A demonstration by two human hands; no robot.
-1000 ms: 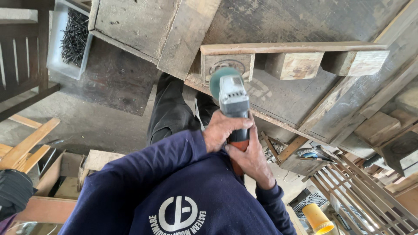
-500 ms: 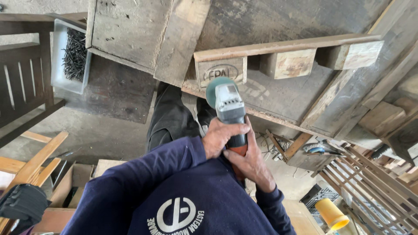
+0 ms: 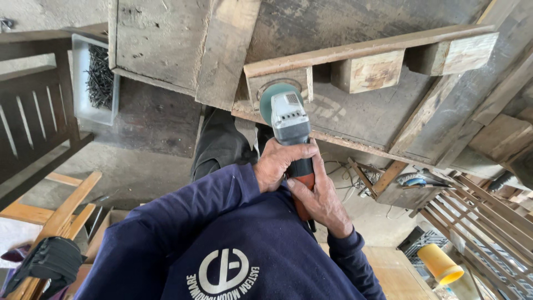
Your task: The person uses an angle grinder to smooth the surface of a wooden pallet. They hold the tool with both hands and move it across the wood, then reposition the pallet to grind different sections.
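Angle grinder (image 3: 290,129), gripped tight by both the left hand (image 3: 280,162) and right hand (image 3: 317,199), its long axis pointing away, disc on the pallet's (image 3: 355,53) wooden block (image 3: 277,83), far left of it a white tray (image 3: 83,83) of dark nails (image 3: 100,78).
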